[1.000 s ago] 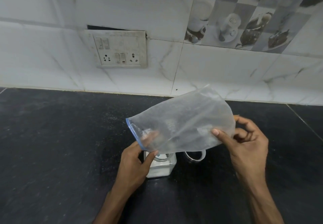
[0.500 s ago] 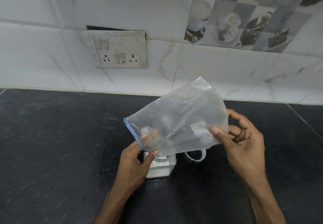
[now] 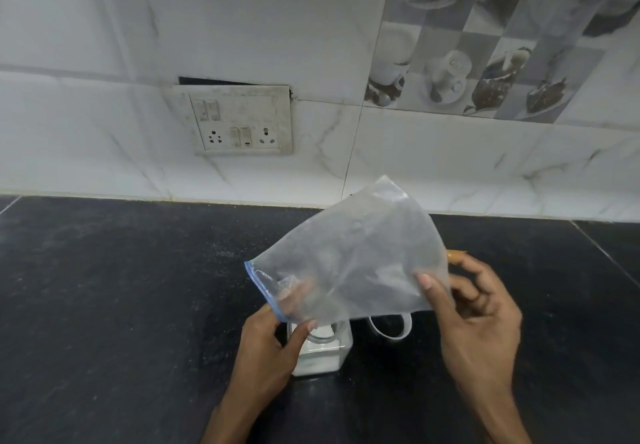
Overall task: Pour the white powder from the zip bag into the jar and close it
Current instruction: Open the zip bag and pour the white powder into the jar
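My left hand (image 3: 273,346) pinches the blue-zip mouth of the clear plastic zip bag (image 3: 349,256) over the open square glass jar (image 3: 320,350); my right hand (image 3: 474,308) grips its raised bottom toward two o'clock. It looks nearly empty.

The bag (image 3: 349,263) is thin clear plastic, cloudy with a dusty white film inside and creased, with a blue strip along its mouth. The jar (image 3: 322,353) is clear, smooth and glossy, whether glass or plastic cannot be told, with fine white powder (image 3: 318,362) in it. The table (image 3: 121,287) is dark stone, matt and faintly speckled. The wall (image 3: 104,45) is glossy white marbled tile. The switch plate (image 3: 242,121) is grimy off-white plastic.
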The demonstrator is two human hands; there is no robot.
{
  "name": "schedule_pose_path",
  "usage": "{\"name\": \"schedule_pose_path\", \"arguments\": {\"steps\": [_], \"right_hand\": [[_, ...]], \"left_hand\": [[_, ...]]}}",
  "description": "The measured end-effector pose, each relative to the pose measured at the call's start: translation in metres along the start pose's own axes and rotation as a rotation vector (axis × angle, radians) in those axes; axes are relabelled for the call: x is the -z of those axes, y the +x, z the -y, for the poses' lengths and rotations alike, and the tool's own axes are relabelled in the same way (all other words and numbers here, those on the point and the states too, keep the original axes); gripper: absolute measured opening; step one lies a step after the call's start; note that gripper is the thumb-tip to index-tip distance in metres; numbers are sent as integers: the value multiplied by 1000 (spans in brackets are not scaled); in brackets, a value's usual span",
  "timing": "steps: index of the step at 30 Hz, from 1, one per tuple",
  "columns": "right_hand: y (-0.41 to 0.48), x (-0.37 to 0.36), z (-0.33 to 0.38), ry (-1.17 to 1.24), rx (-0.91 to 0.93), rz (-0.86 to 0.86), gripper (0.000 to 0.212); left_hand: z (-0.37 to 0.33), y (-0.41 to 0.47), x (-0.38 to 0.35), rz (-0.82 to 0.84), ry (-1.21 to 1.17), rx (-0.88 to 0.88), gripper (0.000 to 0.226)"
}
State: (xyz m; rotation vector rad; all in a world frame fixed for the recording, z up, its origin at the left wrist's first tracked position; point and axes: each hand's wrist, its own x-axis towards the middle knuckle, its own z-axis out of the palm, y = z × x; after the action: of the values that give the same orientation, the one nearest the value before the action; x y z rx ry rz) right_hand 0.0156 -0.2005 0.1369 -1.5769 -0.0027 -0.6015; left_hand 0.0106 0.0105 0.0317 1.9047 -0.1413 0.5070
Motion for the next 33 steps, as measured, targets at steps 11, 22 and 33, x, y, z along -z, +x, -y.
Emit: {"name": "schedule_pose_path", "arguments": {"steps": [11,22,33], "right_hand": [[4,-14,2,-15,32,2,44],[9,22,-21,-31,-83,-129,56],[14,26,9,-144,137,-138,66]], "left_hand": [[5,-2,0,-8,-30,-1,48],[-3,5,2,-18,-70,-31,40],[-77,82,69,-38,112,-373,24]]}}
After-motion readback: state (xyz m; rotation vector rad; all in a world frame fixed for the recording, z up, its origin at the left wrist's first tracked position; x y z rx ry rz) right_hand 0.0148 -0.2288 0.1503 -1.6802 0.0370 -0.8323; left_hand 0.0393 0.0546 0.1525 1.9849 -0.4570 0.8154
